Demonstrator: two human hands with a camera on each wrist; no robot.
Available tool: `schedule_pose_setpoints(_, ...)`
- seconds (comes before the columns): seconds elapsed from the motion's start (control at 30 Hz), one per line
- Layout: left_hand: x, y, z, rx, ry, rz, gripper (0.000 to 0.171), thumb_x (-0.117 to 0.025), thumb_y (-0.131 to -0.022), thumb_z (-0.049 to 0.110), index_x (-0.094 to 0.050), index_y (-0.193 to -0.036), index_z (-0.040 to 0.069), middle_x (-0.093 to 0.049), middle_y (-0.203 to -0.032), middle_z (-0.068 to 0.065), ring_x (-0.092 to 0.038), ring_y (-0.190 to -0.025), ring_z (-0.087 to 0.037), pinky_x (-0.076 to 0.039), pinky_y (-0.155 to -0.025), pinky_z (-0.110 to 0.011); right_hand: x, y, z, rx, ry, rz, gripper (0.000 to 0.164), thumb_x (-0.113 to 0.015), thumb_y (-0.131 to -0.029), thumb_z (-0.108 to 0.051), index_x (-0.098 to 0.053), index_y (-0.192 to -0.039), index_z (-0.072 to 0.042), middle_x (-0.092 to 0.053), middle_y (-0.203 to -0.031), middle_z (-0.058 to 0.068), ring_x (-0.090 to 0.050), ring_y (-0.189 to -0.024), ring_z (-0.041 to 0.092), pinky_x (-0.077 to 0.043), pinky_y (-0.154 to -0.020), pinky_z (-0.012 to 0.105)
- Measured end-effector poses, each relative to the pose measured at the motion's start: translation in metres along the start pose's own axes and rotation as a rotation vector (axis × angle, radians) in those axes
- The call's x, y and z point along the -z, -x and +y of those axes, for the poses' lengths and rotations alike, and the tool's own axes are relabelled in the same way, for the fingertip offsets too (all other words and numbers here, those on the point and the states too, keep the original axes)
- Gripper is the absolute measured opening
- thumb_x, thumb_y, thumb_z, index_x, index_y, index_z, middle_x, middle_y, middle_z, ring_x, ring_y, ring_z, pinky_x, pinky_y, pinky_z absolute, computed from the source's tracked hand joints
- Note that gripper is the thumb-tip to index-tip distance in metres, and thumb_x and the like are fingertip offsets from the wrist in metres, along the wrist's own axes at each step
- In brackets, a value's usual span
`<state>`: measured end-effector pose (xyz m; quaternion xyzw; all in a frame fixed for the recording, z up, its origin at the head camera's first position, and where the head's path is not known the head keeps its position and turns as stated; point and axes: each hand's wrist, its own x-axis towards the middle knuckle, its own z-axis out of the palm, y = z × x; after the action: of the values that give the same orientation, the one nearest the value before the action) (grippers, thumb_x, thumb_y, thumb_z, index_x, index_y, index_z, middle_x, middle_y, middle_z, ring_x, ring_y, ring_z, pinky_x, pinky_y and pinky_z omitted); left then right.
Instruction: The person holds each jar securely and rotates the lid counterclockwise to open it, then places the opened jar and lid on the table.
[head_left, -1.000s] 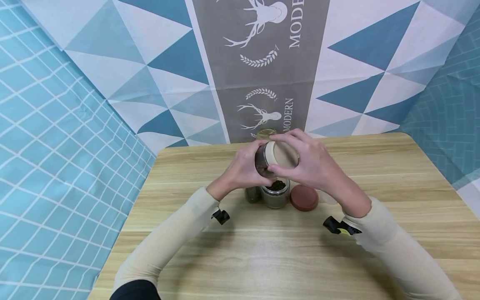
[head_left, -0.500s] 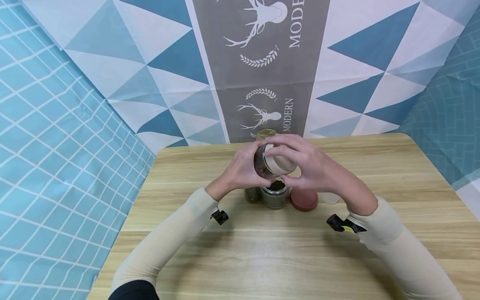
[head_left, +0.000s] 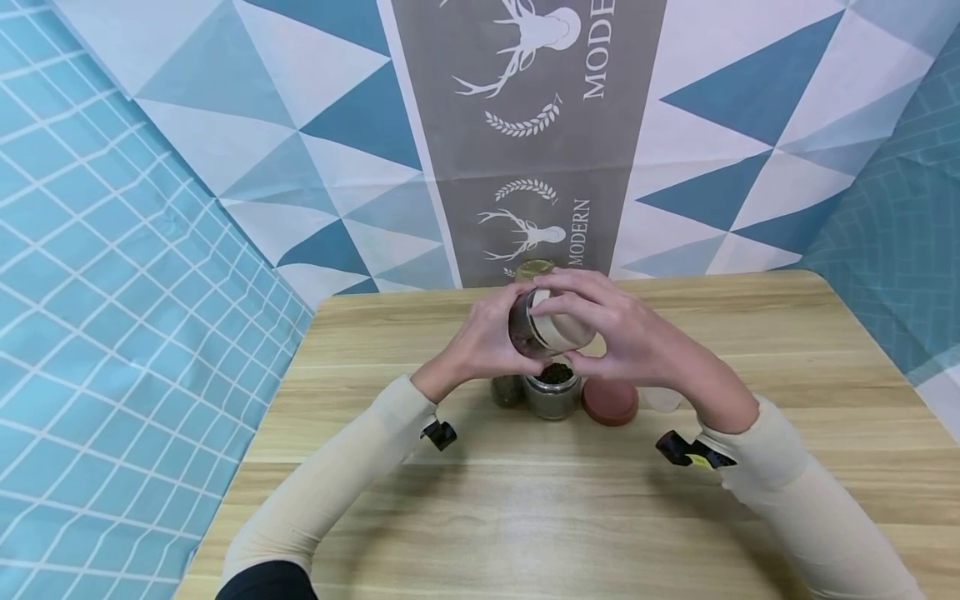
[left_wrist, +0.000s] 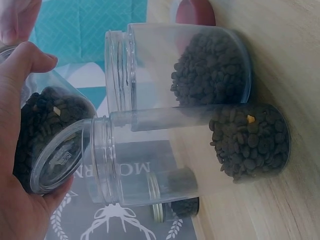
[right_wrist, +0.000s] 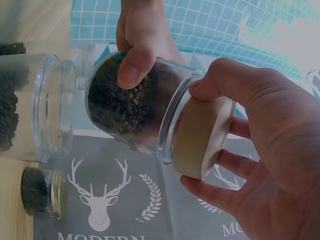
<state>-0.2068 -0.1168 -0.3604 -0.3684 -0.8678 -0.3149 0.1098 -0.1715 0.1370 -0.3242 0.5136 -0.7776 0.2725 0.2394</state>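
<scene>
Above the table, my left hand [head_left: 487,337] grips a glass jar [right_wrist: 122,102] partly filled with dark pellets, its thumb across the glass. The jar is tilted, its mouth toward my right hand [head_left: 637,329]. Over that mouth sits a beige lid [right_wrist: 202,135], held around its rim by my right thumb and fingers. Just below the held jar stands a wide open jar [head_left: 552,402] of dark pellets, beside a narrower open jar [head_left: 507,390]. In the left wrist view, both the wide jar [left_wrist: 155,75] and the narrower jar [left_wrist: 160,155] have pellets at the bottom.
A red lid [head_left: 610,402] lies right of the open jars, and a whitish lid [head_left: 662,398] lies beyond it. Behind the hands stands a small jar with a gold lid [head_left: 535,268]. Patterned cloth [head_left: 525,150] rises behind the wooden table [head_left: 517,517].
My right hand has turned around the beige lid and shifted its fingers on the rim, its wrist moving slightly right. The left hand keeps its grip on the jar, almost still.
</scene>
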Motion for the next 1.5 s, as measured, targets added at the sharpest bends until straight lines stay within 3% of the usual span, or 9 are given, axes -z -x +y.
schedule_pose_setpoints(0.1,0.000,0.000,0.000,0.010,0.018,0.002,0.101,-0.103,-0.067,0.025,-0.056,-0.152,-0.003,-0.075,-0.139,-0.020,-0.076,-0.120,-0.032,-0.066,-0.105,-0.046,0.003,0.002,0.001,0.003,0.012,0.013,0.066,-0.087,-0.074,0.006,-0.073,-0.136,-0.010,-0.065,-0.156,0.023,-0.058,-0.149,0.045,-0.049,-0.130,0.049)
schedule_pose_setpoints(0.17,0.000,0.000,0.001,0.019,0.023,0.004,0.101,-0.103,-0.067,0.024,-0.057,-0.152,-0.003,-0.075,-0.140,-0.020,-0.076,-0.120,-0.032,-0.066,-0.105,-0.046,0.005,0.002,0.001,0.000,0.016,0.019,0.067,-0.087,-0.073,0.006,-0.073,-0.137,-0.010,-0.065,-0.156,0.023,-0.059,-0.149,0.045,-0.048,-0.131,0.044)
schedule_pose_setpoints(0.23,0.001,-0.001,0.001,0.026,0.019,0.006,0.100,-0.102,-0.067,0.024,-0.057,-0.152,-0.004,-0.075,-0.139,-0.020,-0.076,-0.120,-0.032,-0.066,-0.105,-0.046,0.006,0.003,0.001,-0.012,0.018,0.020,0.068,-0.087,-0.073,0.007,-0.073,-0.138,-0.011,-0.065,-0.157,0.022,-0.059,-0.149,0.046,-0.051,-0.129,0.048)
schedule_pose_setpoints(0.37,0.002,-0.001,0.001,0.034,0.004,0.006,0.100,-0.101,-0.067,0.026,-0.057,-0.152,-0.004,-0.075,-0.140,-0.020,-0.075,-0.120,-0.033,-0.066,-0.105,-0.046,0.009,0.007,0.002,-0.036,0.020,0.014,0.070,-0.087,-0.074,0.006,-0.072,-0.140,-0.010,-0.064,-0.158,0.022,-0.058,-0.149,0.046,-0.055,-0.116,0.068)
schedule_pose_setpoints(0.43,0.002,-0.001,0.000,0.036,0.001,0.007,0.100,-0.101,-0.068,0.027,-0.056,-0.152,-0.004,-0.075,-0.140,-0.021,-0.075,-0.120,-0.033,-0.066,-0.105,-0.046,0.009,0.010,0.003,-0.051,0.023,0.013,0.070,-0.087,-0.074,0.006,-0.072,-0.140,-0.010,-0.064,-0.159,0.022,-0.058,-0.149,0.046,-0.055,-0.117,0.066)
schedule_pose_setpoints(0.57,0.002,0.001,-0.001,0.040,0.001,0.011,0.101,-0.101,-0.068,0.027,-0.056,-0.152,-0.004,-0.075,-0.141,-0.021,-0.076,-0.121,-0.033,-0.066,-0.106,-0.046,0.011,0.019,0.005,-0.078,0.028,0.027,0.070,-0.086,-0.073,0.007,-0.073,-0.140,-0.011,-0.064,-0.160,0.021,-0.060,-0.148,0.045,-0.050,-0.125,0.042)
schedule_pose_setpoints(0.67,0.003,0.001,-0.001,0.045,-0.006,0.013,0.101,-0.101,-0.067,0.026,-0.056,-0.152,-0.004,-0.075,-0.141,-0.021,-0.075,-0.123,-0.034,-0.066,-0.108,-0.047,0.013,0.025,0.008,-0.094,0.025,0.046,0.070,-0.086,-0.073,0.008,-0.073,-0.139,-0.010,-0.064,-0.160,0.020,-0.061,-0.146,0.045,-0.038,-0.130,0.020)
schedule_pose_setpoints(0.77,0.004,0.002,-0.001,0.054,-0.013,0.011,0.101,-0.101,-0.067,0.027,-0.056,-0.152,-0.004,-0.074,-0.142,-0.020,-0.075,-0.124,-0.034,-0.065,-0.109,-0.048,0.015,0.032,0.010,-0.107,0.013,0.062,0.071,-0.085,-0.072,0.008,-0.074,-0.140,-0.010,-0.065,-0.159,0.020,-0.061,-0.144,0.046,-0.028,-0.131,0.008)
schedule_pose_setpoints(1.5,0.005,0.003,0.001,0.080,-0.015,0.009,0.102,-0.101,-0.067,0.029,-0.057,-0.153,-0.001,-0.075,-0.141,-0.019,-0.075,-0.124,-0.034,-0.065,-0.109,-0.049,0.030,0.091,0.024,-0.283,0.120,0.056,0.070,-0.087,-0.071,0.003,-0.075,-0.138,-0.013,-0.067,-0.154,0.017,-0.063,-0.138,0.040,-0.034,-0.108,0.003)
